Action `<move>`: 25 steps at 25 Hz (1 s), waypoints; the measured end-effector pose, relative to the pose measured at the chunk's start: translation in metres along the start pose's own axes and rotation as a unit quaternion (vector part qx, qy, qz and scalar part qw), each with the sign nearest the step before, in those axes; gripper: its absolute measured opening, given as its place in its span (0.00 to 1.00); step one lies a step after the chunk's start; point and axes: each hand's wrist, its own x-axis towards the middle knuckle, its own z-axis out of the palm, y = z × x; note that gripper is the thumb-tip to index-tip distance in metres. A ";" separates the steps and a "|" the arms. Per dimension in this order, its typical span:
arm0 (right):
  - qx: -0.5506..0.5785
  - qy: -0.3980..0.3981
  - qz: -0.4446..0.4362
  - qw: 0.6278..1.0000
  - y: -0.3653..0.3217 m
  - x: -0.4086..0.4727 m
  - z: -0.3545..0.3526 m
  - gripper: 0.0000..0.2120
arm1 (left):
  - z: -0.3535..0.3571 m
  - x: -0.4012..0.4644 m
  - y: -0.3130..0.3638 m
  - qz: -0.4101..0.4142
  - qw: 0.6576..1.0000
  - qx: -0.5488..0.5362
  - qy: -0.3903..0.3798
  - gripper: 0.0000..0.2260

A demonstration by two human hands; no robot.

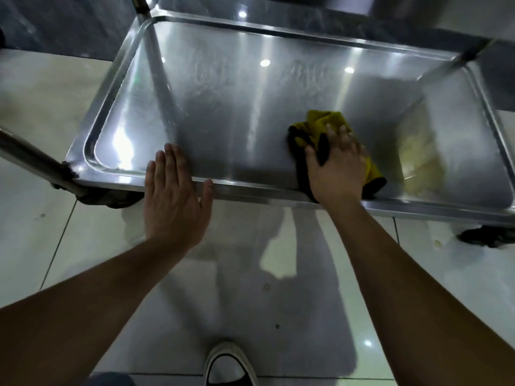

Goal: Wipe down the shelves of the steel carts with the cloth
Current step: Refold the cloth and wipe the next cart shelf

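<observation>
One steel cart shelf (pixel 223 107) fills the upper frame above pale floor tiles (pixel 83 246); the right hand (pixel 337 165) presses flat a yellow cloth (pixel 320 126), the left hand (pixel 172 196) rests released on the near rim.

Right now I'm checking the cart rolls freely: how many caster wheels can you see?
2: left caster wheel under the shelf's near-left corner, right caster wheel under its near-right edge. Far ones are hidden.
</observation>
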 end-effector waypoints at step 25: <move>0.076 -0.046 -0.188 0.978 -0.075 0.071 0.027 0.29 | 0.012 0.027 0.071 0.144 0.988 0.003 -0.053 0.33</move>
